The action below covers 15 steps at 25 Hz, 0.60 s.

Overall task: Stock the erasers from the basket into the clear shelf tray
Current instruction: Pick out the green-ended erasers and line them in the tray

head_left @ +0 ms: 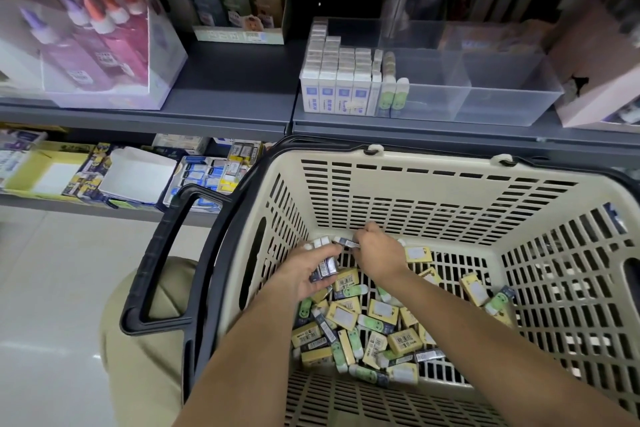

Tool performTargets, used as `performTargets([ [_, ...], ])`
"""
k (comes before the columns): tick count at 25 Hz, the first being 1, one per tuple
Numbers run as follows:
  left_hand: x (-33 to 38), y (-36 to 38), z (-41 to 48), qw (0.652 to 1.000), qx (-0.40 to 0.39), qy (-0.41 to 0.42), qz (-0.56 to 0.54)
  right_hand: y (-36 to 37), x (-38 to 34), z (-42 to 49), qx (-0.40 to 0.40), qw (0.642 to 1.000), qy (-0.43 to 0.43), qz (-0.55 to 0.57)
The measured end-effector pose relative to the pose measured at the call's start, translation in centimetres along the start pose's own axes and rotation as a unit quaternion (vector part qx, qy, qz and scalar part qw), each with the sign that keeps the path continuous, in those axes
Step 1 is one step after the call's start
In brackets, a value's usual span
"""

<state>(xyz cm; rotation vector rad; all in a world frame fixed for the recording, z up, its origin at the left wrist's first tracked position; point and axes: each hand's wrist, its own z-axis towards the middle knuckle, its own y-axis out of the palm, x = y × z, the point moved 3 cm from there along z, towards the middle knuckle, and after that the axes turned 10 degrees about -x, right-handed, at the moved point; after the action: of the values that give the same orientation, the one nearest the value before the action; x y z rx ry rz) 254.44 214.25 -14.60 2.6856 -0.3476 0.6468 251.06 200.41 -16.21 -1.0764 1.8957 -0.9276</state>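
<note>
Centre frame: our left hand (304,274) curls round stacked dark erasers (324,265); right hand (379,253) pinches a single eraser (347,243). We risk spilling an overfull stack.

Erasers (377,319): yellow, green and dark-sleeved blocks, heaped loose beneath the left grip (304,270), which holds perhaps three dark ones.
Basket (433,191): beige, slotted, surrounding the grip.
Tray (502,90): clear, beyond the grip, left end packed upright.

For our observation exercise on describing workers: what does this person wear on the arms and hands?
The left hand and right hand are ungloved. The left forearm and right forearm are bare to the frame's edge: no sleeve, watch or bracelet shows. Blur hides any rings.
</note>
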Motion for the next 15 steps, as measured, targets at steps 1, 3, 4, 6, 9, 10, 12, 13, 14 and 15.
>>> performTargets([
  [1,0.0,0.0,0.0,1.0,-0.001,-0.001,-0.004,-0.3,0.3,-0.2,0.006,0.999,0.004,0.042],
  [3,0.0,0.1,-0.1,1.0,-0.01,0.002,-0.023,-1.0,0.9,-1.0,0.025,0.977,0.014,0.213],
  [4,0.0,0.3,-0.2,0.999,-0.019,0.005,-0.042,-1.4,1.1,-1.6,0.027,0.951,0.013,0.309],
  [6,0.1,0.9,-0.4,0.996,-0.051,0.007,-0.078,-2.2,0.6,-2.9,0.002,0.898,-0.017,0.44],
  [9,0.5,2.1,-1.1,0.987,-0.128,0.005,-0.093,-2.9,-0.6,-4.9,0.0,0.887,-0.062,0.457],
  [10,0.7,2.4,-1.3,0.985,-0.148,0.005,-0.092,-3.2,-0.8,-5.2,0.005,0.895,-0.068,0.442],
  [12,1.1,2.7,-1.8,0.984,-0.166,0.01,-0.068,-3.9,-0.6,-5.5,-0.013,0.907,-0.08,0.413],
  [13,1.2,2.8,-2.0,0.985,-0.164,0.014,-0.053,-4.2,-0.1,-5.4,-0.037,0.906,-0.08,0.414],
  [14,1.2,2.8,-2.1,0.986,-0.157,0.016,-0.048,-4.5,0.7,-5.3,-0.053,0.901,-0.07,0.425],
  [15,1.3,2.8,-2.1,0.987,-0.15,0.016,-0.052,-4.8,2.0,-5.2,-0.05,0.9,-0.048,0.43],
])
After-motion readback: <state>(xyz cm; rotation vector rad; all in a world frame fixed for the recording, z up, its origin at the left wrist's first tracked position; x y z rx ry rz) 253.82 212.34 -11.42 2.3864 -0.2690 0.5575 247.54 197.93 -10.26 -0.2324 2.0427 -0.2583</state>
